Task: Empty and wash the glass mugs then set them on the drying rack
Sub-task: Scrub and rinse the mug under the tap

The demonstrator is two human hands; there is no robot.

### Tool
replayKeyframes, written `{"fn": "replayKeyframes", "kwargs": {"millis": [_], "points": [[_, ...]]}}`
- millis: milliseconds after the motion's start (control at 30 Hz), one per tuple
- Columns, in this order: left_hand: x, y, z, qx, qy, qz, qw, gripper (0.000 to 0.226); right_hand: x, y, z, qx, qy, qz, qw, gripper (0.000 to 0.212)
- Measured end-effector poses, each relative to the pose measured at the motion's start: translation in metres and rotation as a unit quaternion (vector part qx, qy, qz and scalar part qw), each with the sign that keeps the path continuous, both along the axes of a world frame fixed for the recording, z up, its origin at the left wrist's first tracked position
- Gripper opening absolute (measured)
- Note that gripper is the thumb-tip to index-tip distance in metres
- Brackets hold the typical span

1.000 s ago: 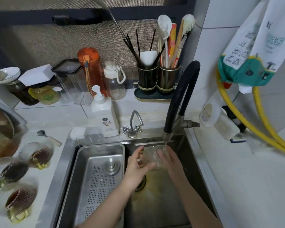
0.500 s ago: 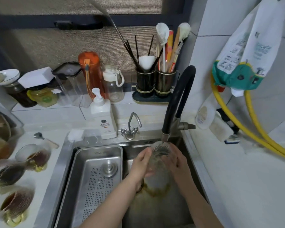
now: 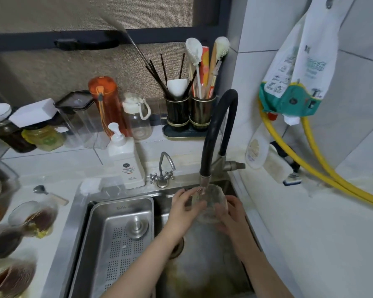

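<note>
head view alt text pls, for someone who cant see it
Both hands, left hand and right hand, hold a glass mug under the black faucet over a steel sink. Mugs with brown liquid wait on the left counter.

Hardly any lettering here can be made out.
The white pump bottle [image 3: 125, 160] by the sink has a round dark emblem and small print, too blurred to read. Stamped letters sit along the steel drain tray's rim [image 3: 122, 207], also unreadable. The hanging white bag [image 3: 306, 67] shows teal characters and little pictograms, indistinct.
</note>
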State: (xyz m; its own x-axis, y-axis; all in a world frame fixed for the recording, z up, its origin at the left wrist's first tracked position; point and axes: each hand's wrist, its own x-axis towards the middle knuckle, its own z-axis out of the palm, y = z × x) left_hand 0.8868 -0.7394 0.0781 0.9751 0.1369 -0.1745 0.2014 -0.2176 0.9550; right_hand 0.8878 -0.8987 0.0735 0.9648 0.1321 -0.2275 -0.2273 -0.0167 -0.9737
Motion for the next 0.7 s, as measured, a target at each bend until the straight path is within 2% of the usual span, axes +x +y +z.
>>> {"fn": "replayKeyframes", "kwargs": {"millis": [133,167,233,267,333,367,433,500,567,700], "points": [[-0.014,0.028,0.005,0.027,-0.038,0.005,0.999,0.074,0.010,0.026,-0.003,-0.019,0.049,0.048,0.997,0.072],[-0.016,0.033,0.006,0.025,-0.042,0.009,0.999,0.080,0.014,0.034,0.000,-0.022,0.052,0.070,0.996,0.070],[-0.018,0.036,0.011,0.019,-0.039,0.013,0.999,0.083,0.023,0.044,0.004,-0.018,0.010,0.115,0.993,0.029],[-0.017,0.035,0.014,0.005,-0.034,0.019,0.999,0.078,0.027,0.046,0.006,-0.023,-0.008,0.129,0.991,0.018],[-0.015,0.030,0.018,-0.041,-0.009,0.057,0.997,0.063,0.031,0.042,0.005,-0.052,-0.034,0.129,0.990,0.016],[-0.013,0.029,0.016,-0.067,0.009,0.080,0.994,0.054,0.030,0.038,0.002,-0.050,-0.061,0.125,0.989,0.018],[-0.013,0.032,0.010,-0.098,0.049,0.103,0.989,0.038,0.022,0.030,-0.005,-0.064,-0.111,0.120,0.984,0.035],[-0.018,0.038,0.006,-0.107,0.071,0.098,0.987,0.024,0.015,0.026,-0.005,-0.088,-0.141,0.130,0.977,0.051],[-0.019,0.045,0.005,-0.127,0.068,0.096,0.985,0.012,0.019,0.025,-0.004,-0.084,-0.154,0.155,0.972,0.057],[-0.005,0.039,0.005,-0.153,0.042,0.079,0.984,0.009,0.032,0.016,-0.003,-0.085,-0.158,0.139,0.974,0.074]]}}
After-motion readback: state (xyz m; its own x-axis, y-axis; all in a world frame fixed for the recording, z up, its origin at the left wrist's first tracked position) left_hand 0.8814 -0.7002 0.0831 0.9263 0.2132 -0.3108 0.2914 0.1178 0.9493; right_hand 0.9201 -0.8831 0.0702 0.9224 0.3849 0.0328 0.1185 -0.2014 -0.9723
